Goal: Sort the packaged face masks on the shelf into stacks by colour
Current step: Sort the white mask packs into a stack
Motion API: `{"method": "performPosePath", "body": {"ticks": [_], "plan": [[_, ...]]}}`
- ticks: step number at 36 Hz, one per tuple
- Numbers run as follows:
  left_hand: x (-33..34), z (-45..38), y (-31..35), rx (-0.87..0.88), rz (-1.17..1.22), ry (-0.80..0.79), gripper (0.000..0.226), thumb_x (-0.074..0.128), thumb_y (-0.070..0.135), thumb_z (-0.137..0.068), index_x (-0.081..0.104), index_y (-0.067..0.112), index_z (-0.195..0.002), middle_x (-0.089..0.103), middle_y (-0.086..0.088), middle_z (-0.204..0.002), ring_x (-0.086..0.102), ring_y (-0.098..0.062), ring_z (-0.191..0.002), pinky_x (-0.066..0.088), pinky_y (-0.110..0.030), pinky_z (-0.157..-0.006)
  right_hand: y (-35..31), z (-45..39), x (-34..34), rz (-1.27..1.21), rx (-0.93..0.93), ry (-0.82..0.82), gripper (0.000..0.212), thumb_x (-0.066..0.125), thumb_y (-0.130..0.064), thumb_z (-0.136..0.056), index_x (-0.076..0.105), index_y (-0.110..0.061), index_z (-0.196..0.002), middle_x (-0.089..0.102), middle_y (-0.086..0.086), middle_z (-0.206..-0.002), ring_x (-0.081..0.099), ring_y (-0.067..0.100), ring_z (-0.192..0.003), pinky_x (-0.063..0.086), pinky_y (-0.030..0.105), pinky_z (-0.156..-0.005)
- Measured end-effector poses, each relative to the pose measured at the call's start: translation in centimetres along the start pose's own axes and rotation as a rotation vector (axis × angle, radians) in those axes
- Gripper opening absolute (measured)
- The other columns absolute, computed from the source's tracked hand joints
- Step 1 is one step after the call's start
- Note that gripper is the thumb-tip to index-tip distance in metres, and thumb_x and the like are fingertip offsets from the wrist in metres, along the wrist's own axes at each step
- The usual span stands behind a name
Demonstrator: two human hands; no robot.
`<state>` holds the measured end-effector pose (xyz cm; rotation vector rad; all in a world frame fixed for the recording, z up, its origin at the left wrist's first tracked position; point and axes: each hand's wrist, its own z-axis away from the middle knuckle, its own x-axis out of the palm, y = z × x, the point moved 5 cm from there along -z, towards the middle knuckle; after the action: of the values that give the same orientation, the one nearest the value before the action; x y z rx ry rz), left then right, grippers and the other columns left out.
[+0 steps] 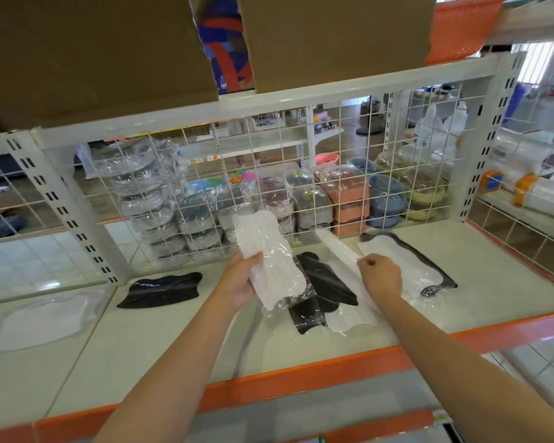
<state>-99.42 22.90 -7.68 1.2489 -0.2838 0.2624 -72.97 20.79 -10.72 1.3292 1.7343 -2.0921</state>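
Observation:
My left hand point(242, 279) grips a white packaged mask point(269, 257), lifted above the shelf point(160, 340). My right hand point(379, 276) pinches the edge of another white packaged mask point(339, 247) that lies tilted on the shelf. Under and between my hands lie black packaged masks point(327, 286) mixed with a white one point(349, 318). To the right a white mask point(397, 254) rests on top of a black one point(438, 273). A lone black packaged mask point(163, 289) lies left of centre. At the far left, a white packaged mask point(39, 318) lies on the adjoining shelf section.
A white wire grid point(301, 187) backs the shelf, with wrapped goods stacked behind it. Cardboard boxes point(333, 36) sit on the shelf above. An orange strip point(301, 375) runs along the front edge. An upright post point(61, 206) divides the shelf sections.

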Motion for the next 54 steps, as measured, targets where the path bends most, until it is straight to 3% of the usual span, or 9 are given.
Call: {"method": "performPosePath", "body": {"ticks": [7,12,19,26,31,36,42,48,54], "plan": [[2.9,0.4,-0.4,0.035,0.007,-0.050,0.039,0.050,0.023,-0.096,0.050,0.004,-0.131,0.059,-0.017,-0.127,0.061,-0.028,-0.105,0.051,-0.041,-0.088,-6.8,3.4,0.2,-0.490,-0.058,-0.078,0.026,0.051,-0.024,-0.096,0.067,-0.006,-0.104,0.065,0.009,-0.100,0.056,0.013,-0.073,0.044,0.020,-0.060],[5.3,0.6,-0.7,0.067,-0.026,-0.135,0.037,0.052,0.010,-0.094,0.050,0.000,-0.129,0.061,-0.020,-0.119,0.064,-0.027,-0.095,0.058,-0.035,-0.076,-10.6,6.3,1.7,-0.243,-0.360,-0.419,0.037,0.044,-0.024,-0.098,0.067,0.004,-0.103,0.063,0.020,-0.109,0.057,0.032,-0.102,0.042,0.034,-0.086],[3.3,0.4,0.1,0.064,-0.047,-0.066,0.027,0.046,-0.010,-0.091,0.055,0.002,-0.113,0.061,-0.013,-0.110,0.062,-0.020,-0.084,0.050,-0.031,-0.069,-5.7,1.8,0.1,-0.064,-0.271,-0.258,0.029,0.049,-0.017,-0.096,0.062,-0.012,-0.121,0.063,0.005,-0.123,0.058,0.022,-0.110,0.041,0.029,-0.095],[2.8,0.8,0.8,0.071,-0.082,-0.085,0.032,0.047,-0.018,-0.087,0.059,0.009,-0.099,0.067,-0.005,-0.095,0.062,-0.018,-0.083,0.049,-0.030,-0.068,3.1,0.5,0.5,0.572,-0.170,-0.334,0.066,0.050,-0.057,-0.087,0.039,-0.019,-0.140,0.032,0.002,-0.146,0.030,0.025,-0.133,0.029,0.043,-0.106],[3.1,0.8,0.7,0.063,-0.068,-0.099,0.039,0.043,-0.022,-0.085,0.060,0.011,-0.096,0.065,-0.009,-0.103,0.061,-0.021,-0.088,0.049,-0.034,-0.074,2.9,0.9,-0.1,0.472,-0.224,-0.184,0.028,0.045,-0.027,-0.095,0.062,-0.020,-0.116,0.055,0.000,-0.129,0.044,0.022,-0.120,0.035,0.038,-0.095],[3.2,0.9,0.2,0.027,-0.031,-0.052,0.043,0.041,-0.021,-0.087,0.051,0.002,-0.122,0.059,-0.015,-0.119,0.057,-0.028,-0.098,0.048,-0.036,-0.074,1.4,0.5,-0.9,0.100,-0.073,-0.118,0.028,0.044,-0.024,-0.096,0.066,-0.008,-0.087,0.063,0.009,-0.082,0.060,0.027,-0.084,0.047,0.035,-0.075],[4.8,1.3,-0.9,-0.008,0.048,-0.084,0.031,0.039,0.004,-0.099,0.047,0.006,-0.128,0.063,-0.011,-0.110,0.062,-0.021,-0.087,0.050,-0.034,-0.068,-6.2,3.8,-0.9,-0.428,-0.127,-0.231,0.030,0.045,-0.029,-0.097,0.064,-0.006,-0.095,0.059,0.009,-0.081,0.052,0.018,-0.069,0.044,0.030,-0.065],[6.5,1.9,-0.8,-0.019,0.055,-0.210,0.074,0.047,0.055,-0.082,0.045,0.003,-0.134,0.057,-0.022,-0.128,0.062,-0.028,-0.111,0.057,-0.035,-0.076,-11.3,7.3,-0.2,-0.320,-0.444,-0.521,0.037,0.034,-0.017,-0.102,0.056,0.004,-0.124,0.055,0.011,-0.125,0.052,0.021,-0.104,0.042,0.033,-0.094],[5.2,1.2,-0.7,0.034,-0.073,-0.193,0.045,0.045,-0.008,-0.091,0.043,-0.002,-0.136,0.057,-0.022,-0.125,0.060,-0.032,-0.101,0.051,-0.041,-0.081,-7.4,4.0,-0.2,-0.294,-0.321,-0.370,0.032,0.043,-0.014,-0.098,0.057,-0.015,-0.127,0.053,-0.001,-0.129,0.050,0.015,-0.113,0.040,0.025,-0.094]]}}
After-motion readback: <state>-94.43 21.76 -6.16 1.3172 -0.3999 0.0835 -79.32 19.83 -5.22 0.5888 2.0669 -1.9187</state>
